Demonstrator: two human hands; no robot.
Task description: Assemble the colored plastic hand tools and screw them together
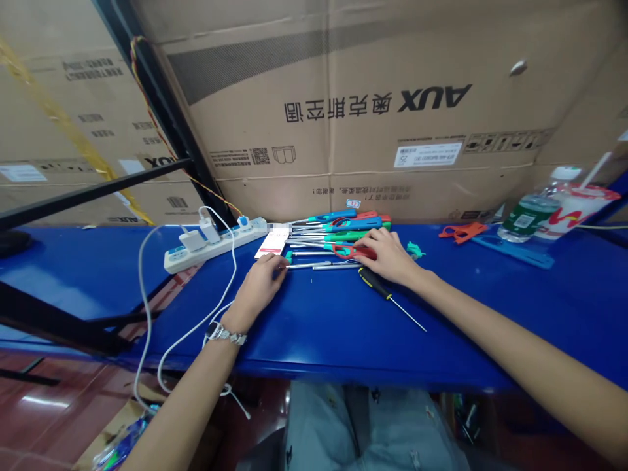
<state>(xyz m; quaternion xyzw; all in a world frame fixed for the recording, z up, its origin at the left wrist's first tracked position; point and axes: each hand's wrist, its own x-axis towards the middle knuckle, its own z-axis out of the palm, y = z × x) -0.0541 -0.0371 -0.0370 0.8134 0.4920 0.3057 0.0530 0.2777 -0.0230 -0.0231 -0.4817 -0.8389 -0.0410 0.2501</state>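
My left hand has its fingers closed at the left end of a thin metal tube on the blue table. My right hand curls over the red handle of a long-necked lighter; its palm side is hidden. Another metal tube lies between the hands. Beyond them, several long-necked lighters with blue, green and red handles are stacked, a blue lighter among them. A black and yellow screwdriver rests just below my right hand, blade toward the lower right.
A white power strip with chargers and trailing cables stands left, beside a white card. At right are orange and blue plastic pieces, a water bottle and a paper cup. Large cartons rise behind the table.
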